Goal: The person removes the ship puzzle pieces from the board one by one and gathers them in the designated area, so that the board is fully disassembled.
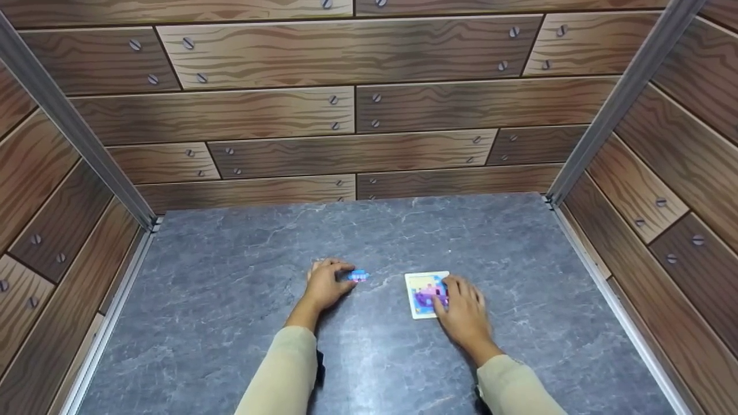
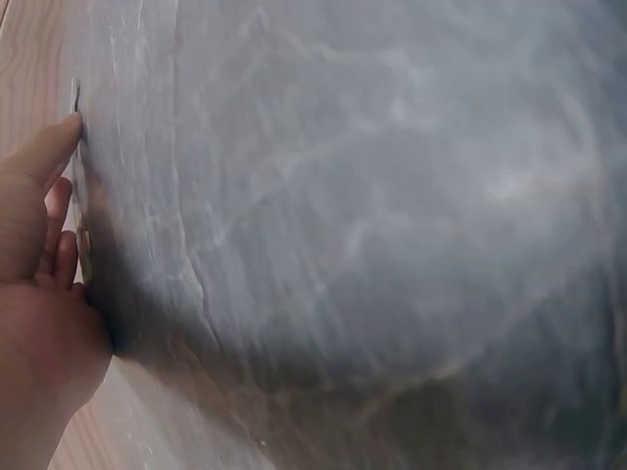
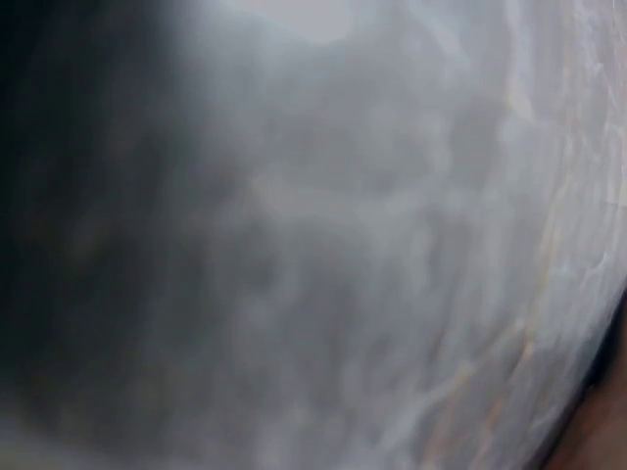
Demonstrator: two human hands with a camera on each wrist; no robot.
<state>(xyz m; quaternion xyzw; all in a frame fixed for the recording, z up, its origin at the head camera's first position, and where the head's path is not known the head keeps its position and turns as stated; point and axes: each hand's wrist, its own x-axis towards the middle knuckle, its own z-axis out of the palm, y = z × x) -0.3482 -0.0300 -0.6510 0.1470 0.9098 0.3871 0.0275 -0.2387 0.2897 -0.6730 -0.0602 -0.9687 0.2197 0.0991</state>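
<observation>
On the grey marble-patterned tabletop (image 1: 242, 323) lies a small square puzzle board (image 1: 422, 293) with a white frame and a blue and purple picture. My right hand (image 1: 456, 295) rests on the board's right side, fingers laid flat over it. To the left, my left hand (image 1: 347, 275) has its fingers curled, and its tips pinch a small blue puzzle piece (image 1: 359, 276) that sits on the table. In the left wrist view my left hand (image 2: 61, 186) shows at the left edge against the tabletop (image 2: 372, 225). The right wrist view is a blur of tabletop (image 3: 372, 255).
Walls printed with brown wood planks (image 1: 351, 109) enclose the table at the back and on both sides. Grey metal posts (image 1: 622, 98) stand in the back corners. Both forearms wear beige sleeves (image 1: 282, 369).
</observation>
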